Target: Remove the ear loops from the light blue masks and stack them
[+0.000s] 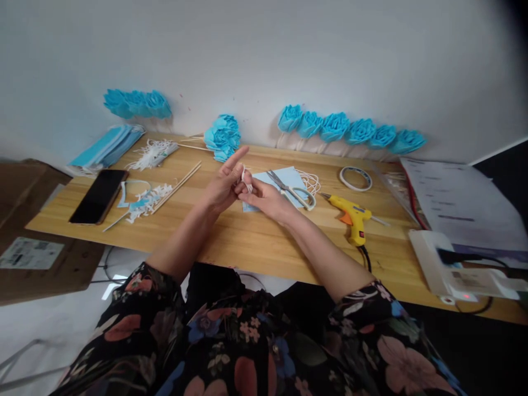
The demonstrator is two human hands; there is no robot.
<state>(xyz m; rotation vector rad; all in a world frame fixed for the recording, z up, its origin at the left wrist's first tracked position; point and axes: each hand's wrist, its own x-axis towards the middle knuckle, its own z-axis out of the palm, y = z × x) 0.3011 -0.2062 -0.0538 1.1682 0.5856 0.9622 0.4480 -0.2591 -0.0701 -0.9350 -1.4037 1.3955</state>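
Above the middle of the desk my two hands meet around a small bundle of white cord (244,179), which looks like elastic ear loops. My left hand (225,186) pinches it with the index finger stretched out. Curled fingers of my right hand (266,197) close on the same cord from the other side. Beneath and beside the right hand lie light blue sheets (289,179), with scissors (292,190) resting on them. Loose white cords (309,181) stick out at the sheets' right edge. The fingers partly hide the bundle.
Blue paper-like flowers (223,136) lie behind my hands; several more (335,126) lean on the wall. Leftward are face masks (108,146), a phone (99,196) and thin sticks (177,187). Rightward are a tape roll (355,179), a yellow glue gun (350,214) and a power strip (445,269).
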